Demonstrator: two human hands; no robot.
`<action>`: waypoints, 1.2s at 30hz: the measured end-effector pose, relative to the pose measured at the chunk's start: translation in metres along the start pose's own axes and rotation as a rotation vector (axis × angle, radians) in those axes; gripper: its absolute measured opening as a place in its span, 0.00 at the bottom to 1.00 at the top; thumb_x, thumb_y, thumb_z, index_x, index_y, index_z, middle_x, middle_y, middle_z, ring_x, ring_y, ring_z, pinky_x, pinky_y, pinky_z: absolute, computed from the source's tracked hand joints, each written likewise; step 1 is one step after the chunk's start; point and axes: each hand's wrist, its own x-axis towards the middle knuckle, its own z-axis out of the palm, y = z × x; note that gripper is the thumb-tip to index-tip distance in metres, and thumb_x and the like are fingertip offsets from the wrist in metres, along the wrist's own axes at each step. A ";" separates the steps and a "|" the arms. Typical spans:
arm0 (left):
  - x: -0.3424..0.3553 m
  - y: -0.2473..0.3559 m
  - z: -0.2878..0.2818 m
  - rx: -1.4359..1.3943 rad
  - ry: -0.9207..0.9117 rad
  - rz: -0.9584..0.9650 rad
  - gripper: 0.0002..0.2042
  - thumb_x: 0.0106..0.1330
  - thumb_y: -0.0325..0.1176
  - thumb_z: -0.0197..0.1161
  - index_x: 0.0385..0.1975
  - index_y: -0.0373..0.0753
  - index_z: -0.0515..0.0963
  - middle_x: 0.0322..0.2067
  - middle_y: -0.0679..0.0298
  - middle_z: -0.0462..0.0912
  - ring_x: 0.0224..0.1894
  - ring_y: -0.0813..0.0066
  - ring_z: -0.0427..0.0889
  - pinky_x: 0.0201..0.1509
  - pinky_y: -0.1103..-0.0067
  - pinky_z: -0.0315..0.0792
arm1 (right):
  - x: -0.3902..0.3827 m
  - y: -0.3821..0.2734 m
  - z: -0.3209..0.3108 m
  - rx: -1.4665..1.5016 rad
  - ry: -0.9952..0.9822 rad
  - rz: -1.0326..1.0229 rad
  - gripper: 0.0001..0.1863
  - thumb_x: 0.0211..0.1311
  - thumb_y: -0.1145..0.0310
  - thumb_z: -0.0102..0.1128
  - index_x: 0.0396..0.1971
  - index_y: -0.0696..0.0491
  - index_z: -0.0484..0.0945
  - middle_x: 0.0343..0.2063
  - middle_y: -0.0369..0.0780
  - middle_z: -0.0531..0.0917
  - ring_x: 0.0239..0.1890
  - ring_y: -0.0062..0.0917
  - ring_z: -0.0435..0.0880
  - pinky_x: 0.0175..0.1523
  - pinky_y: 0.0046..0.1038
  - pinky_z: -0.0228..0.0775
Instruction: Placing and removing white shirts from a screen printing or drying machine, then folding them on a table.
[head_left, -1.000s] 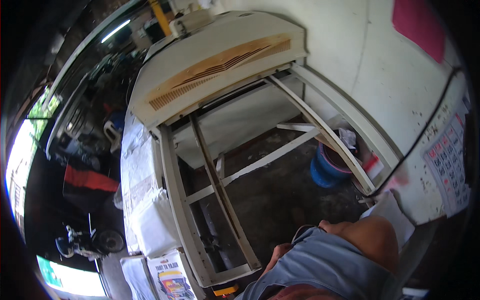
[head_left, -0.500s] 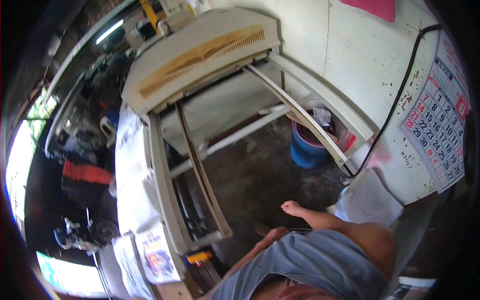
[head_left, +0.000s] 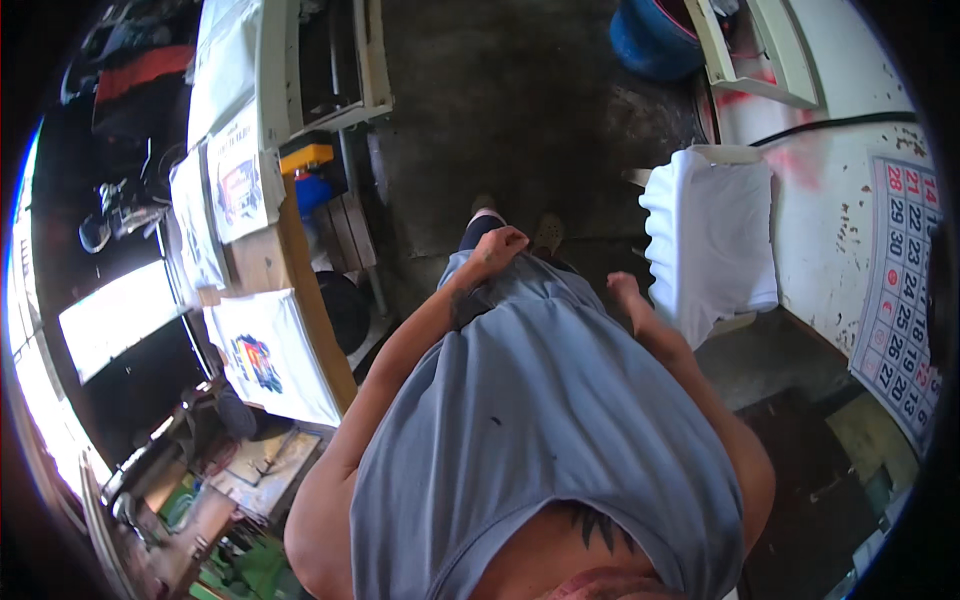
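Below me my left hand is at the front hem of my grey sleeveless shirt, fingers closed; what they grip, if anything, is too small to make out. My right hand hangs beside the shirt with fingers curled and nothing visible in them. Just to its right, a white cloth is draped over what looks like a chair. My feet show on the dark floor.
At left, a wooden table holds printed white shirts. A cream metal frame stands ahead at left, another frame section at right beside a blue bucket. A cable and calendar are on the right wall.
My view has tilted down onto my body and feet, so the machine has slid toward the top edge. My arms show more fully, and the cloth-covered chair sits nearer the middle.
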 end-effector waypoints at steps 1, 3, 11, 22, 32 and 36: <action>-0.010 -0.019 -0.007 -0.004 0.050 -0.045 0.13 0.61 0.42 0.63 0.37 0.40 0.83 0.35 0.57 0.86 0.38 0.64 0.85 0.44 0.71 0.77 | -0.025 -0.006 0.017 0.034 -0.001 0.035 0.06 0.49 0.64 0.59 0.23 0.51 0.79 0.22 0.39 0.79 0.26 0.30 0.79 0.33 0.36 0.73; -0.045 -0.058 -0.006 0.093 0.137 -0.191 0.13 0.62 0.40 0.61 0.37 0.39 0.83 0.34 0.56 0.86 0.38 0.62 0.85 0.43 0.71 0.77 | -0.053 0.030 0.021 -0.102 0.004 -0.145 0.06 0.49 0.65 0.58 0.24 0.51 0.79 0.24 0.41 0.80 0.27 0.33 0.80 0.34 0.36 0.74; -0.111 -0.130 -0.045 0.182 0.091 -0.065 0.12 0.61 0.37 0.57 0.37 0.39 0.83 0.34 0.52 0.85 0.40 0.54 0.84 0.46 0.67 0.77 | -0.034 0.019 0.063 -0.839 0.193 -0.536 0.13 0.52 0.64 0.59 0.36 0.49 0.86 0.37 0.45 0.85 0.41 0.41 0.85 0.46 0.38 0.76; -0.403 -0.346 -0.081 -0.282 0.883 -0.384 0.14 0.60 0.37 0.60 0.41 0.38 0.82 0.41 0.53 0.84 0.44 0.59 0.83 0.49 0.69 0.76 | -0.113 -0.275 0.315 -0.421 -0.199 -0.315 0.10 0.69 0.61 0.52 0.45 0.45 0.78 0.30 0.28 0.81 0.29 0.12 0.77 0.30 0.26 0.69; -0.668 -0.520 0.160 -1.083 1.684 -1.094 0.08 0.63 0.32 0.55 0.31 0.37 0.81 0.19 0.60 0.82 0.19 0.74 0.81 0.23 0.76 0.75 | -0.204 -0.408 0.527 -0.757 -0.464 -0.707 0.13 0.67 0.63 0.53 0.48 0.46 0.79 0.38 0.31 0.83 0.37 0.15 0.79 0.35 0.28 0.72; -0.612 -0.509 0.190 -1.298 1.589 -1.000 0.05 0.61 0.30 0.57 0.29 0.38 0.79 0.18 0.61 0.81 0.18 0.75 0.80 0.22 0.77 0.75 | -0.207 -0.398 0.549 -0.717 -0.511 -0.673 0.12 0.67 0.63 0.53 0.47 0.47 0.79 0.37 0.30 0.83 0.35 0.16 0.79 0.32 0.26 0.71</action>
